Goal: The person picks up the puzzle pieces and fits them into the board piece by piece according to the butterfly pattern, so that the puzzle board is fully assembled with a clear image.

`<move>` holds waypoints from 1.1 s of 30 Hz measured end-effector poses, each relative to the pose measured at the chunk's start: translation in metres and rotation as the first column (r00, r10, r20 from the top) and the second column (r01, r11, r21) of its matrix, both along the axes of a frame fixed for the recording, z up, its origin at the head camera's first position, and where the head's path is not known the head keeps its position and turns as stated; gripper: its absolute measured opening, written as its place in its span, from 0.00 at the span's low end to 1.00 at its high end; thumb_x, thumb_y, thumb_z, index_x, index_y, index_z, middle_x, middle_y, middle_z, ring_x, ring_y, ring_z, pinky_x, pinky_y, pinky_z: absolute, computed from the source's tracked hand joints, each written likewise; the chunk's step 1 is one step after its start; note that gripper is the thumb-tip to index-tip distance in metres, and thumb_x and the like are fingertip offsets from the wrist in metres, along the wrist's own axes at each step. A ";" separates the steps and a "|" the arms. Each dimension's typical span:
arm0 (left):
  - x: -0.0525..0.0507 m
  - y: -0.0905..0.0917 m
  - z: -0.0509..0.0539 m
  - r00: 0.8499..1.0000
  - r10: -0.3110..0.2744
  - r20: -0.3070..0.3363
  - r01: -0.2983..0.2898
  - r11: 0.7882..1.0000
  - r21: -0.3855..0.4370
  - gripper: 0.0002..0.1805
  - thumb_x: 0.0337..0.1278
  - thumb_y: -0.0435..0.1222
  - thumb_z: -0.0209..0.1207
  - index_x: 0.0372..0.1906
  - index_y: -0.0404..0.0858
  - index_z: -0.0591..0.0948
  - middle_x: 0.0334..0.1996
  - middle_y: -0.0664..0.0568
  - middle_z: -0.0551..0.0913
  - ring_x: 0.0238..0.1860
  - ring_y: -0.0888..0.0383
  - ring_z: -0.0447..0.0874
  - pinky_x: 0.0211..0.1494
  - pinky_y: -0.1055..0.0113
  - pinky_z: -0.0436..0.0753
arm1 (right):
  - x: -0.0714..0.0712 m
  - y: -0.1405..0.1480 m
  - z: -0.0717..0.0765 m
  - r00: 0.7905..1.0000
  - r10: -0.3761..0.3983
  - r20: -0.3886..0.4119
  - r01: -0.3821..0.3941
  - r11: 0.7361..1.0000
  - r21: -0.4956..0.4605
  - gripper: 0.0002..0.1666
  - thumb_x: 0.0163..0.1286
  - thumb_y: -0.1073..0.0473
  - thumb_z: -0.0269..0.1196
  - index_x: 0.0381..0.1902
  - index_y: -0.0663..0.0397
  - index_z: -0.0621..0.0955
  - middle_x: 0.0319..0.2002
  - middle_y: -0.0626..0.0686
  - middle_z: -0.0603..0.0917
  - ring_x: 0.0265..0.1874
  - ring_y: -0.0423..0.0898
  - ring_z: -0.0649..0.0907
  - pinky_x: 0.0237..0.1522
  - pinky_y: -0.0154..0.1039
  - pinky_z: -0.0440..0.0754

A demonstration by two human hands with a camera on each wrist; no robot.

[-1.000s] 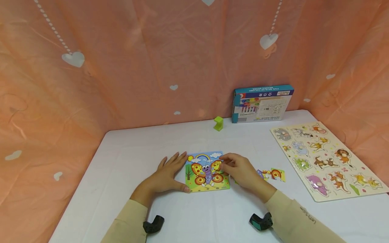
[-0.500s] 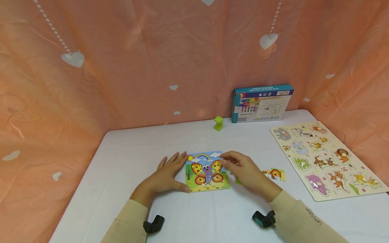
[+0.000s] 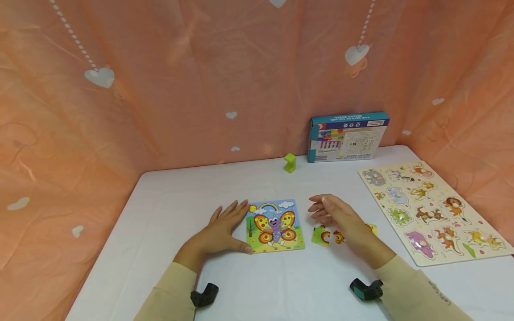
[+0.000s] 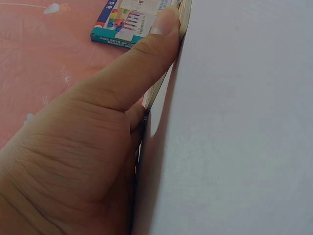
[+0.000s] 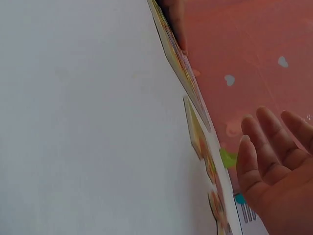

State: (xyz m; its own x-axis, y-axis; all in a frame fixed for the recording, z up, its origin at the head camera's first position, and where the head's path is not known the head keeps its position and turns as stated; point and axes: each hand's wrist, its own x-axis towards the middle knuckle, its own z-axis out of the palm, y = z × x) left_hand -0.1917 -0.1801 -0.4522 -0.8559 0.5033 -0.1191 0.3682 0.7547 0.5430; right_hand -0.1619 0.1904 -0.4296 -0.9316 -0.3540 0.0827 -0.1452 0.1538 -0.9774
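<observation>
A square butterfly puzzle board (image 3: 275,227) lies flat on the white table. Along its left side my left hand (image 3: 222,229) rests with fingers spread, the thumb touching the lower left corner; the left wrist view shows that thumb (image 4: 146,49) against the board's edge. My right hand (image 3: 341,218) hovers to the right of the board, apart from it, holding nothing. Its fingers (image 5: 274,142) look loosely extended in the right wrist view. Beneath that hand lie loose puzzle pieces (image 3: 320,236), partly hidden by it.
At the right lies a large wooden animal puzzle (image 3: 435,214). A boxed toy set (image 3: 347,138) stands at the back near the orange curtain (image 3: 180,89). Left of the box is a small green block (image 3: 290,163).
My right hand has left the board's right edge and moved to the right, its fingers loosening. The left hand and the board stay in place.
</observation>
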 end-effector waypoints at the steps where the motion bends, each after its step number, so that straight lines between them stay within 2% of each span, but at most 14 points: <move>1: 0.000 0.000 0.000 1.000 -0.001 -0.002 0.001 1.000 -0.003 0.71 0.43 0.63 0.82 0.89 0.45 0.57 0.88 0.54 0.50 0.88 0.48 0.35 0.84 0.42 0.27 | 0.000 0.003 0.000 1.000 0.000 0.000 0.000 1.000 -0.002 0.36 0.93 0.43 0.39 0.75 0.68 0.71 0.62 0.69 0.80 0.61 0.68 0.81 0.62 0.46 0.84; 10: -0.001 -0.001 -0.002 1.000 -0.006 -0.001 0.006 1.000 -0.014 0.71 0.43 0.63 0.82 0.89 0.45 0.57 0.88 0.54 0.50 0.88 0.47 0.35 0.83 0.42 0.27 | -0.001 0.024 -0.004 0.996 0.013 -0.085 -0.019 0.998 -0.065 0.37 0.94 0.47 0.36 0.75 0.77 0.68 0.60 0.73 0.78 0.59 0.57 0.85 0.57 0.39 0.85; 12: -0.001 -0.001 -0.002 1.000 -0.007 -0.001 0.007 1.000 -0.012 0.71 0.43 0.63 0.82 0.89 0.45 0.57 0.88 0.54 0.50 0.88 0.47 0.35 0.83 0.41 0.27 | -0.001 0.028 -0.004 0.995 0.012 -0.097 -0.018 0.998 -0.054 0.37 0.94 0.47 0.36 0.76 0.77 0.67 0.60 0.73 0.78 0.59 0.56 0.84 0.58 0.38 0.84; 17: -0.001 -0.001 -0.002 1.000 -0.011 -0.001 0.011 1.000 -0.014 0.71 0.43 0.64 0.81 0.89 0.45 0.57 0.88 0.54 0.49 0.88 0.48 0.34 0.83 0.41 0.27 | -0.001 0.036 -0.007 0.999 -0.012 -0.045 0.014 0.999 0.034 0.36 0.93 0.44 0.37 0.79 0.67 0.67 0.64 0.68 0.78 0.64 0.60 0.80 0.62 0.37 0.79; 20: -0.002 -0.001 -0.002 1.000 -0.016 -0.005 0.016 1.000 -0.021 0.72 0.43 0.65 0.81 0.90 0.45 0.56 0.88 0.54 0.49 0.88 0.48 0.34 0.84 0.42 0.27 | -0.002 0.038 -0.008 1.000 -0.012 -0.014 0.013 0.997 0.072 0.34 0.93 0.45 0.39 0.80 0.65 0.68 0.65 0.66 0.80 0.65 0.62 0.78 0.63 0.38 0.77; 23: -0.002 -0.002 -0.002 1.000 -0.020 -0.008 0.020 1.000 -0.018 0.72 0.44 0.65 0.81 0.90 0.45 0.56 0.88 0.54 0.49 0.88 0.48 0.34 0.84 0.42 0.28 | -0.003 0.038 -0.010 1.000 0.003 0.002 -0.003 0.990 0.138 0.32 0.92 0.48 0.47 0.80 0.63 0.69 0.64 0.62 0.82 0.66 0.61 0.78 0.64 0.36 0.76; 26: -0.002 -0.002 -0.002 1.000 -0.022 -0.011 0.022 1.000 -0.016 0.72 0.44 0.65 0.81 0.90 0.45 0.56 0.88 0.54 0.49 0.88 0.48 0.35 0.84 0.41 0.28 | -0.004 0.038 -0.013 0.999 0.043 -0.007 -0.041 0.972 0.230 0.32 0.87 0.50 0.59 0.80 0.61 0.71 0.65 0.58 0.82 0.66 0.59 0.78 0.66 0.39 0.76; 29: -0.002 -0.002 -0.002 1.000 -0.020 -0.014 0.020 1.000 -0.018 0.71 0.44 0.65 0.81 0.90 0.45 0.56 0.88 0.54 0.49 0.88 0.47 0.35 0.84 0.41 0.28 | -0.005 0.038 -0.016 0.994 0.102 -0.029 -0.089 0.951 0.297 0.36 0.78 0.51 0.71 0.76 0.59 0.75 0.67 0.56 0.81 0.69 0.60 0.75 0.72 0.53 0.72; 33: -0.002 -0.002 -0.002 1.000 -0.018 -0.014 0.018 1.000 -0.019 0.71 0.44 0.65 0.81 0.89 0.45 0.56 0.88 0.54 0.49 0.88 0.47 0.35 0.84 0.41 0.28 | -0.005 0.037 -0.020 0.985 0.156 -0.068 -0.113 0.899 0.422 0.34 0.68 0.46 0.79 0.68 0.48 0.83 0.67 0.50 0.77 0.71 0.58 0.71 0.73 0.65 0.67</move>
